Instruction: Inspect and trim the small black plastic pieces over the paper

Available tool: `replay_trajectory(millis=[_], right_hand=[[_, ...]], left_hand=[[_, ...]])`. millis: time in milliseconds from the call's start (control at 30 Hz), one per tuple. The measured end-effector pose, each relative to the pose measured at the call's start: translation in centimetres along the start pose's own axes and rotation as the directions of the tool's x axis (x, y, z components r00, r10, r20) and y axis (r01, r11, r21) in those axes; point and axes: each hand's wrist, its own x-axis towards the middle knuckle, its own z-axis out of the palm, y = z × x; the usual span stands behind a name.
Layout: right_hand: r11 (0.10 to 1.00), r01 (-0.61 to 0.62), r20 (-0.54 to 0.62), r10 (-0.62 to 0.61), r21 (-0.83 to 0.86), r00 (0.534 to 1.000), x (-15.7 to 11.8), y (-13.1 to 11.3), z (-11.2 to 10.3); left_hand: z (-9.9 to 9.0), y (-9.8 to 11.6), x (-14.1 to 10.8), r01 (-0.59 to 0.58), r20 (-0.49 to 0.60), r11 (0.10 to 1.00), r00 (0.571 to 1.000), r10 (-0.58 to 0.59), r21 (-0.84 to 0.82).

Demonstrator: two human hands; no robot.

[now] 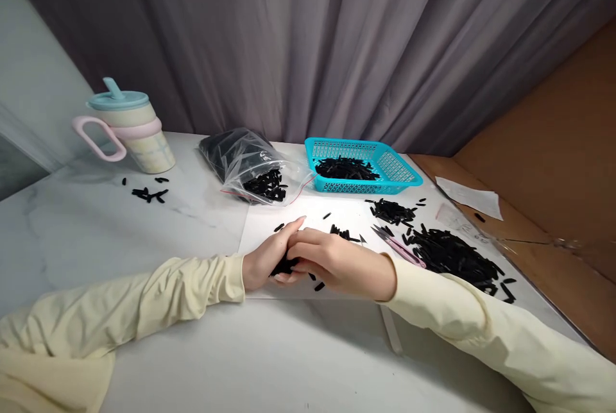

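In the head view, the landmark is the blue basket (397, 165), which stands at the back of the table (192, 336), before the curtain. The two hands meet nearer to the person than this basket, and a little to its left. The left hand (270, 258) comes in from the left, its thumb pointing up and away. The right hand (332, 259) comes from the right with its back turned upward, and its bent fingers lie over the left palm. Between them is the black bundle (285, 265), and both hands are closed around it; most of the left fingers are hidden, so I cannot tell how each one presses.

The basket holds many short black pieces. Just to its left lies the clear bag (250, 166), open toward the person, with more such pieces; farther left stands the mug (149, 143), a few pieces in front of it. Before the basket, the white sheet (262, 220) lies under the hands. To the right and nearer than the basket are the small pile (392, 211), the pink snips (402, 249) and the large pile (452, 256). The white strip (391, 329), nearest to the person, is partly covered by the right sleeve (443, 304).
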Motion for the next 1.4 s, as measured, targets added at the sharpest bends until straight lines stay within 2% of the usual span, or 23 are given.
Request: replay_trajectory(millis=[100, 200, 300, 367, 500, 600, 700, 800, 867, 933, 1000, 1167, 1400], right_hand=[[0.984, 0.086, 0.151, -0.063, -0.155, 0.987, 0.6, 0.5, -0.1], [0.96, 0.136, 0.2, -0.088, -0.243, 0.976, 0.6, 0.5, -0.3], [0.993, 0.068, 0.063, -0.062, -0.1, 0.996, -0.1, 0.4, -0.6], [0.998, -0.019, -0.062, 0.022, 0.053, 0.998, -1.1, 0.4, -0.8], [0.952, -0.221, -0.174, 0.26, 0.213, 0.95, -3.8, 0.2, -1.2], [0.875, -0.329, -0.189, 0.412, 0.356, 0.891, -5.7, -0.2, -0.8], [0.766, -0.368, -0.191, 0.529, 0.527, 0.827, -7.0, -0.5, 0.0], [0.634, -0.345, -0.161, 0.602, 0.692, 0.782, -7.2, -0.6, 0.8], [0.515, -0.324, -0.105, 0.641, 0.794, 0.76, -7.0, -0.6, 1.1], [0.405, -0.303, -0.051, 0.667, 0.863, 0.743, -6.7, -0.5, 1.3], [0.332, -0.275, -0.025, 0.677, 0.902, 0.736, -6.6, -0.4, 1.4], [0.241, -0.23, 0.0, 0.69, 0.943, 0.724, -6.5, -0.3, 1.6], [0.2, -0.206, 0.009, 0.696, 0.958, 0.718, -6.4, -0.4, 1.9]], left_hand=[[0.2, 0.1, -0.1, -0.007, -0.014, 0.998, 1.0, 0.008, 0.065], [0.3, 0.1, -0.1, 0.001, -0.033, 0.993, 0.999, 0.003, 0.121], [0.3, 0.2, -0.1, -0.04, -0.02, 0.982, 0.999, 0.044, 0.185], [0.3, 0.2, -0.1, -0.08, -0.002, 0.975, 0.997, 0.082, 0.206], [0.1, 0.1, -0.1, -0.087, 0.024, 0.979, 0.996, 0.084, 0.187], [0.1, -0.1, -0.2, -0.098, 0.017, 0.977, 0.995, 0.096, 0.188], [0.3, -0.3, -0.4, -0.131, 0.022, 0.951, 0.991, 0.13, 0.281], [0.6, -0.5, -0.6, -0.169, 0.017, 0.905, 0.984, 0.176, 0.389], [0.7, -0.7, -0.7, -0.2, 0.006, 0.866, 0.975, 0.221, 0.459], [0.8, -0.9, -0.8, -0.235, 0.013, 0.824, 0.964, 0.267, 0.516], [0.7, -1.1, -0.9, -0.272, 0.043, 0.786, 0.953, 0.3, 0.555], [0.7, -1.4, -0.9, -0.295, 0.039, 0.706, 0.934, 0.355, 0.644], [0.6, -1.5, -0.8, -0.315, 0.036, 0.697, 0.923, 0.383, 0.644]])
